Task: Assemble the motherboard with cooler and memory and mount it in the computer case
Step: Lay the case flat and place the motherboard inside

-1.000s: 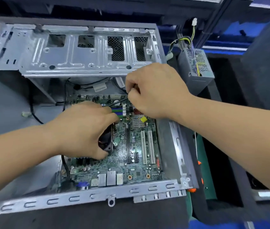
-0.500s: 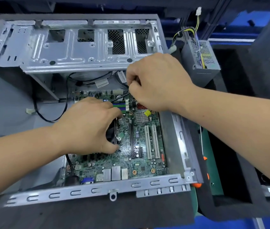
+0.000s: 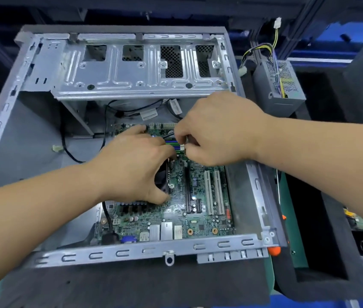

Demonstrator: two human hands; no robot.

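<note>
Under both hands lies the green motherboard, flat on the floor of the open grey computer case. The left hand sits on top of the black cooler and hides most of it, with its fingers curled down around the cooler's sides. The right hand is just beside the left one, above the blue and green memory slots. Its fingertips pinch a thin black cable close to a small white plug; how the cable and plug meet is hidden by the fingers.

Below the right hand stand two white card slots, side by side. Near the left wrist, at the case's near edge, sit a blue port and some silver ports. Beyond both hands a silver drive cage spans the case, and loose black wires with white tags hang under it. Left of the left arm a black wire with a small pale plug lies on the case floor.

Past the right arm, outside the case, stands a grey power supply with a bundle of yellow, black and purple wires. Tiny print on the board is too blurred to read.
</note>
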